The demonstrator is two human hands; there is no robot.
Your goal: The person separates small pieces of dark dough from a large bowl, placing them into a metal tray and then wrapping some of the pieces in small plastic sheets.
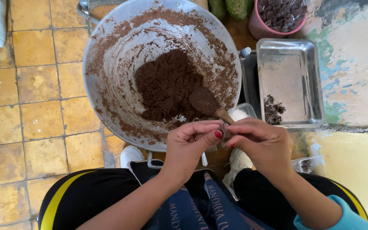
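Both hands, the left hand and right hand, met above the lap, fingers clamped on a small wrapped brown piece. A few wrapped pieces lay in the steel tray (mostly bare); the big bowl held much brown paste, so most seemingly remained.

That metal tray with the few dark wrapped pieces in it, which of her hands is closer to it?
Right. The right hand sits just below and left of the metal tray, close to its near corner. The left hand is farther left, in front of the big bowl.
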